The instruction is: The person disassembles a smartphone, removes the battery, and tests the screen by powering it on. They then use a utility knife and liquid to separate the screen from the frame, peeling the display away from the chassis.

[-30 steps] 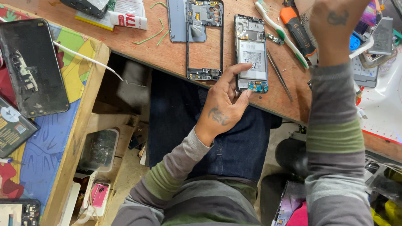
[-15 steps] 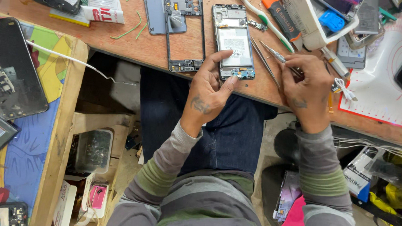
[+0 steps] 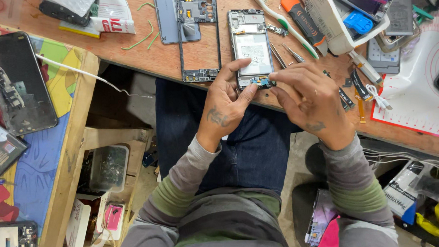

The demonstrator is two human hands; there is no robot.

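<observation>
Opened phone (image 3: 252, 48): flat on the counter (image 3: 192, 60), near its front edge, back cover off, battery and boards exposed.
Left hand (image 3: 227, 104): grip closed on the phone's lower end, fingers on its left side, thumb at the bottom edge.
Right hand (image 3: 312, 100): fingertips pinched at the phone's bottom connector area; whether they hold anything, cannot tell.
Phone frame (image 3: 198, 38): empty, just left of the phone.
Toothbrush (image 3: 280, 20) and tweezers (image 3: 294, 53): right of the phone.
Tablet (image 3: 19, 82): on the side table, well apart.
</observation>
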